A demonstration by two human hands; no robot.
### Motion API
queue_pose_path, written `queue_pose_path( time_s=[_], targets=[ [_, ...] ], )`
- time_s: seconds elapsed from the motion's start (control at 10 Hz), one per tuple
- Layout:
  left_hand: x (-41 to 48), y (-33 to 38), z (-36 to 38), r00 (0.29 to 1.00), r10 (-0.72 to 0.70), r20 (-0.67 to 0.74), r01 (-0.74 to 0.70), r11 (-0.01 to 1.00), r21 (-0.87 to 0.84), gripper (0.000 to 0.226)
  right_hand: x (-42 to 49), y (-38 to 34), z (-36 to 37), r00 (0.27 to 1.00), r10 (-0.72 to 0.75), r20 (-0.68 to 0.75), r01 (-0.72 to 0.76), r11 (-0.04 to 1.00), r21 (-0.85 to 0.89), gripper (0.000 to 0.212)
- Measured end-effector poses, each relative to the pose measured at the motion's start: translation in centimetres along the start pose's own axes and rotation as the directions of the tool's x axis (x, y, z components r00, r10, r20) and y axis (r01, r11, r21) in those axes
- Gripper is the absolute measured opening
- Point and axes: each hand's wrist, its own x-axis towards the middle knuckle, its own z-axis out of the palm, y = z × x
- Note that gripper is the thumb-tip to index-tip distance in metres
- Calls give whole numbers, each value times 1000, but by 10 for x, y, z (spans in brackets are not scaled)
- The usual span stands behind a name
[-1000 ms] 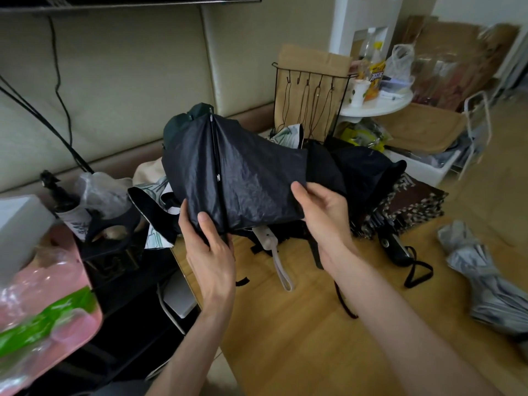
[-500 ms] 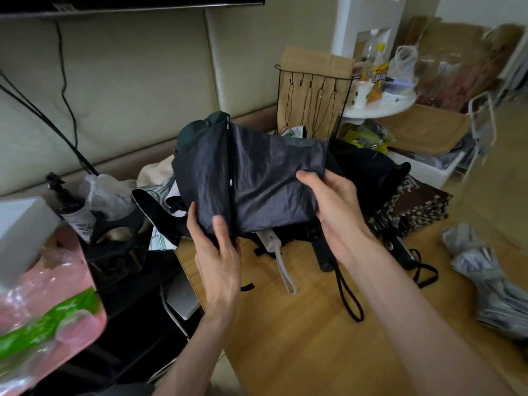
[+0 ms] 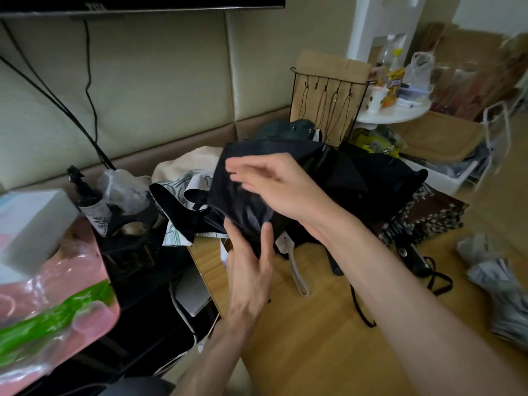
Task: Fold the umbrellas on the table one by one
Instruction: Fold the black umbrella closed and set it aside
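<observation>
The left hand (image 3: 251,267) has its grip closed on the lower edge of the black umbrella (image 3: 243,195), thumb in front and fingers behind the cloth, wrist upright and forearm rising from below. The right hand (image 3: 274,184) lies across the canopy from the right, fingers loosely spread and blurred, the palm on the cloth; whether that grip pinches any fabric I cannot tell. The umbrella is held up just above the far edge of the wooden counter (image 3: 314,324), in front of a pile of other umbrellas. It looks light and limp: thin, slick cloth that will slide and balloon, with thin ribs beneath that would bend if forced. Best held at the rib ends and pleat edges, not mid-panel. A pale strap (image 3: 297,270) dangles below it.
</observation>
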Motion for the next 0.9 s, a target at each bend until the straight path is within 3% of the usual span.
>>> queue_pose_path(
  time_s=[0.1, 0.2, 0.3, 0.4, 0.5, 0.6, 0.7, 0.8, 0.9],
  targets=[
    [-1, 2, -2, 1000, -18, 15, 18, 999, -33, 71, 0, 6, -11, 985, -84, -152, 83, 996, -15, 41],
    [-1, 1, -2, 1000, -3, -1, 2, 998, -69, 77, -2, 13, -28, 896, -307, -322, 217, 933, -286, 31],
    [2, -1, -5, 999, 11, -37, -13, 998, -66, 84, 2, 24, -40, 893, -405, -195, 137, 659, -740, 52],
    [5, -1, -8, 998, 2, -63, -6, 998, -61, 87, 7, 36, -38, 934, -306, -185, 30, 582, -813, 71],
    [7, -7, -13, 996, 47, -71, -50, 998, -37, 78, 7, 46, -33, 919, -314, -237, 9, 620, -785, 79],
    [9, 1, -16, 991, 108, -76, -110, 994, -17, 72, 3, 51, -33, 867, -295, -402, -57, 742, -668, 93],
    [8, 16, -17, 985, 143, -97, -148, 988, -51, 69, -16, 55, -26, 709, -229, -667, -74, 916, -393, 87],
    [12, 11, -19, 989, 132, -66, -136, 988, -70, 68, -36, 56, -15, 681, -6, -732, -135, 982, -133, 56],
    [11, 4, -17, 994, 112, -16, -113, 993, -28, 55, -34, 58, -8, 810, 331, -483, -286, 944, 166, 76]
  ],
)
